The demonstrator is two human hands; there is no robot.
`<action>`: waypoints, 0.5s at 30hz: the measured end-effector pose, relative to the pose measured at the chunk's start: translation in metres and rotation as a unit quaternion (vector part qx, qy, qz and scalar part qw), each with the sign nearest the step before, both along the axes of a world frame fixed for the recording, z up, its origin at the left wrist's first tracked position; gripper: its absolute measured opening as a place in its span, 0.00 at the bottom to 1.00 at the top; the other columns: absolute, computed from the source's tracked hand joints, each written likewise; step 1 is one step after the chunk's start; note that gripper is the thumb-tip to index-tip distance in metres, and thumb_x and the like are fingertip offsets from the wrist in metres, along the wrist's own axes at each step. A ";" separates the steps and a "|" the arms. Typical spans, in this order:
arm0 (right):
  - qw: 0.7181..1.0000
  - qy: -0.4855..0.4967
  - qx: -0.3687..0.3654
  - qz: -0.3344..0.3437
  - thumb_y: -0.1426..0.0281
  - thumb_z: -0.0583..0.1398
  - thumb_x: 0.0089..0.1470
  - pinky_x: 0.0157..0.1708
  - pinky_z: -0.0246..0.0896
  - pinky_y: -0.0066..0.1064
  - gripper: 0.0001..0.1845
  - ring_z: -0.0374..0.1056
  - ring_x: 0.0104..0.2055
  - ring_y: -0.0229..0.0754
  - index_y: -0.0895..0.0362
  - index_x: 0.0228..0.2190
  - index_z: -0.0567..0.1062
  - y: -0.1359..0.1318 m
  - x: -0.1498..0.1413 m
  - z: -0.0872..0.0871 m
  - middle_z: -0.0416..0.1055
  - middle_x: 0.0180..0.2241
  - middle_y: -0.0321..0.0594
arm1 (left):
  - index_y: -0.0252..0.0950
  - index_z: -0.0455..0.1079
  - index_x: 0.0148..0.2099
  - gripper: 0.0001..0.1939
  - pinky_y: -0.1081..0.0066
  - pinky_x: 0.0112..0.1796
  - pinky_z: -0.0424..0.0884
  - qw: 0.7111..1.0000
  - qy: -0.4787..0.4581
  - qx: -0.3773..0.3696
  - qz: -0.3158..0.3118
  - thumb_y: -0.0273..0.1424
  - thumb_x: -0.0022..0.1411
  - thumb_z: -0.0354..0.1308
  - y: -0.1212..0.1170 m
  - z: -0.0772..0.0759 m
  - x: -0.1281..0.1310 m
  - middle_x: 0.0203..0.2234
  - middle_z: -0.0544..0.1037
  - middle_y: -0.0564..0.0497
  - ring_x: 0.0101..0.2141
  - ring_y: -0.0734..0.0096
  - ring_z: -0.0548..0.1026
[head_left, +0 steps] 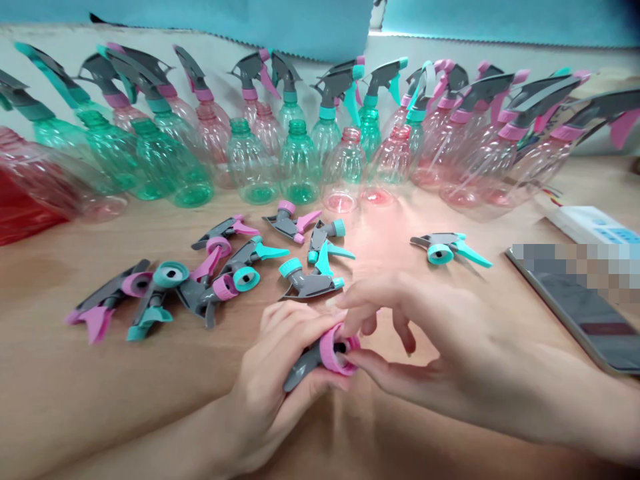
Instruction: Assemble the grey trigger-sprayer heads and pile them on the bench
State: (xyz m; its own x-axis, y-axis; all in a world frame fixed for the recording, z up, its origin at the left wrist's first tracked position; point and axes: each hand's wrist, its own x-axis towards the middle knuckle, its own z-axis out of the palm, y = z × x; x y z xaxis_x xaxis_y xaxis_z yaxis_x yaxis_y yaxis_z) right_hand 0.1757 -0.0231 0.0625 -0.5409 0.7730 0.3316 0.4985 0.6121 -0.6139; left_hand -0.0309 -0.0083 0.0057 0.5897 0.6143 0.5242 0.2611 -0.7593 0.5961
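In the head view, the sprayer (306,368) is on the near side of the bottles (300,163), just above the desk (100,407). The left grip (273,353) is closed around its grey body; the right grip (440,333) is partly open, thumb and forefinger at the pink collar (330,350). Whether they pinch something in the collar's mouth, I cannot tell.

It looks light and stiff, its smooth plastic perhaps a little slippery, the inner parts likelier to be delicate. The grey body seems the place to steady it, the ribbed collar the place to turn.

Loose sprayers (313,287) lie between the bottles and the left grip, close enough to knock; the phone (575,320), nearer than the bottles' right end, edges the right forearm. The widest stretch for moving seems nearest the wearer, farthest from the bottles.
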 end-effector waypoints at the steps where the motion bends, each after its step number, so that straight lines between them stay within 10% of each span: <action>1: 1.000 -0.013 0.002 0.001 0.77 0.59 0.52 0.30 0.59 0.21 0.15 0.67 0.33 0.29 0.55 0.42 0.66 0.000 0.001 0.001 0.73 0.35 0.30 | 0.35 0.61 0.53 0.16 0.65 0.47 0.61 1.000 0.001 -0.001 -0.003 0.36 0.66 0.51 0.000 0.000 0.000 0.39 0.73 0.48 0.41 0.66 0.70; 15: 0.998 -0.047 -0.029 -0.032 0.62 0.60 0.53 0.29 0.60 0.25 0.12 0.67 0.33 0.32 0.53 0.38 0.69 -0.005 0.002 0.017 0.72 0.38 0.30 | 0.45 0.59 0.53 0.16 0.73 0.34 0.72 0.975 -0.105 -0.196 0.007 0.38 0.64 0.54 -0.010 -0.003 0.006 0.41 0.74 0.52 0.36 0.71 0.76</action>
